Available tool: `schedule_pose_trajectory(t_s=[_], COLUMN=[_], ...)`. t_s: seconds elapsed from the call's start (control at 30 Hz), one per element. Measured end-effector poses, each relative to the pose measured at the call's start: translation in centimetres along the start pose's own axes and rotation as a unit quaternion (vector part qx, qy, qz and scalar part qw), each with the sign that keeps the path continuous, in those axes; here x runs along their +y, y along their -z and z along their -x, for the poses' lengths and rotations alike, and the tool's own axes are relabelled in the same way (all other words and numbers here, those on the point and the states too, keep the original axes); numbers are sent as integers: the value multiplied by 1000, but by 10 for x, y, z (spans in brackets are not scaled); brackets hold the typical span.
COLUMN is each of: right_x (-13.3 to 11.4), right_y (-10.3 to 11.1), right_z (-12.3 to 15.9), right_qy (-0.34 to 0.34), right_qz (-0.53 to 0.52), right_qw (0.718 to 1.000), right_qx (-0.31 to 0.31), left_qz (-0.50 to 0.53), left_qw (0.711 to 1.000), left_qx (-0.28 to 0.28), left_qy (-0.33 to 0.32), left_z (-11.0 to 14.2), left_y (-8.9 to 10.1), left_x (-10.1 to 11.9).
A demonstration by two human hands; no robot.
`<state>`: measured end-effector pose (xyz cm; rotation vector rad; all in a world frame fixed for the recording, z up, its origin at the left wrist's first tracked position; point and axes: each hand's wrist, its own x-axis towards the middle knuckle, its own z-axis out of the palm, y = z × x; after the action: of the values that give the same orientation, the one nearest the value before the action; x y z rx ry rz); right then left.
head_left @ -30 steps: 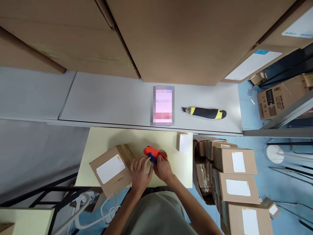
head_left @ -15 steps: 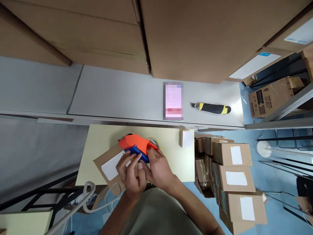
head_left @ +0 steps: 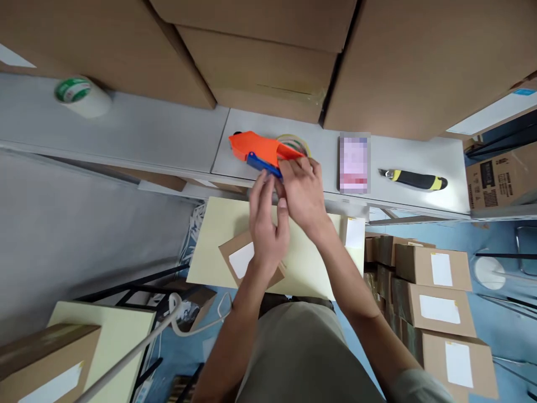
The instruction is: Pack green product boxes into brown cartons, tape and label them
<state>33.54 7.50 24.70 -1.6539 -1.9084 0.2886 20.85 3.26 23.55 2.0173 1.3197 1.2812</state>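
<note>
An orange and blue tape dispenser (head_left: 255, 148) is above the grey shelf, with part of its tape roll (head_left: 296, 143) showing behind it. My right hand (head_left: 302, 190) is closed on its right end, the fingers curled over the orange edge. My left hand (head_left: 268, 224) is just below the blue part, fingers stretched out with the tips close to it; whether they touch cannot be made out. Below my hands, a small labelled carton (head_left: 235, 246) lies tilted on the cream table (head_left: 310, 268), partly hidden by my left forearm.
On the grey shelf (head_left: 168, 129) are a phone-like, blurred-out item (head_left: 354, 162), a black and yellow utility knife (head_left: 413, 179) and a tape roll (head_left: 84, 98). Large cartons (head_left: 268, 78) line its back. A small white box (head_left: 354, 232) is on the table; stacked cartons (head_left: 432, 266) stand right.
Both hands have moved up and forward with the tape dispenser, from over the table to the shelf. My left fingers have straightened off it. The view has shifted left.
</note>
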Motion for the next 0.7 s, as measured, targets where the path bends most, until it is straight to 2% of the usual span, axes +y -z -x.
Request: schedule_pose_trajectory(t_s=[0.07, 0.13, 0.23, 0.33, 0.43, 0.5, 0.57, 0.63, 0.7], right_x=[9, 12, 7, 10, 29, 37, 38, 33, 27], right_y=[-11, -16, -15, -25, -64, -100, -132, -156, -172], right_z=[-19, -28, -7, 60, 165, 241, 305, 345, 358], right_qy=[11, 13, -9, -55, -173, -303, -436, -498, -505], right_qz=[5, 10, 19, -12, -112, -200, -266, -314, -365], right_qw=[1000, 999, 997, 995, 978, 931, 850, 785, 750], right_qx=[26, 45, 74, 79, 35, -36, -125, -194, -223], left_qz=[22, 22, -18, -73, -111, -121, -119, -114, -113], left_qw=[998, 996, 989, 971, 935, 909, 894, 887, 880], left_qx=[-51, -87, -131, -196, -291, -352, -391, -412, -430], left_qy=[11, 26, 60, 114, 170, 188, 185, 175, 165], left_z=[-1, 12, 57, 121, 184, 216, 235, 243, 245], left_y=[1, 3, 6, 11, 23, 32, 39, 44, 47], left_x=[-7, -18, -42, -70, -90, -96, -96, -95, -94])
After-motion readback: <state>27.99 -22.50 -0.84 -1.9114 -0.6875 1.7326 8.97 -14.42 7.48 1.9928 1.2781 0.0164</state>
